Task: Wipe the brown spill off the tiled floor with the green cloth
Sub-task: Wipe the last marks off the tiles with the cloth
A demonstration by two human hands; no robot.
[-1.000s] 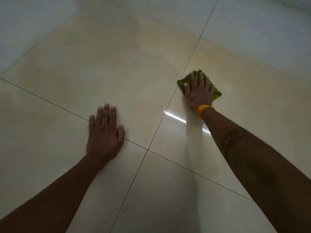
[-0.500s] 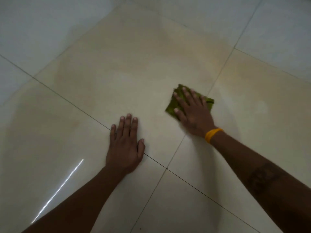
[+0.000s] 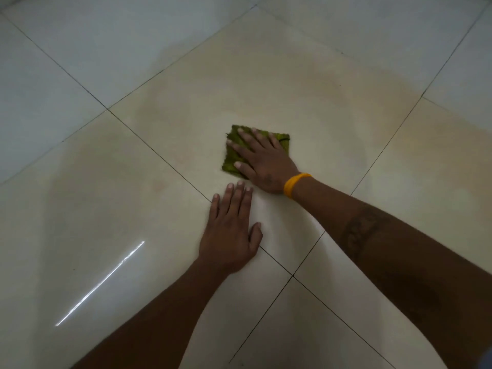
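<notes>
Right hand [image 3: 262,162] is laid flat, palm down, on the green cloth [image 3: 231,158], fingers spread and pointing up-left; nothing is gripped, the cloth is only pressed to the floor under the open palm. Right forearm is stretched in diagonally from the lower right, wrist nearly straight, with a yellow wristband [image 3: 294,183] worn at the wrist and a dark tattoo [image 3: 359,230] seen on the forearm.

Cloth is folded into a rough square, lying on the central tile of the tiled floor [image 3: 106,49], its left and top edges exposed beyond the fingers.

Left hand [image 3: 230,231] is planted flat on the floor just below the cloth, empty, fingers together and pointed up, thumb out to the right. Its fingertips are placed near the right hand's heel, not touching. Left arm is extended from the bottom edge.

Brown spill [image 3: 306,83] is seen as a faint tan film spread across several tiles around the cloth. A bright streak of reflected light [image 3: 101,283] lies at lower left.
</notes>
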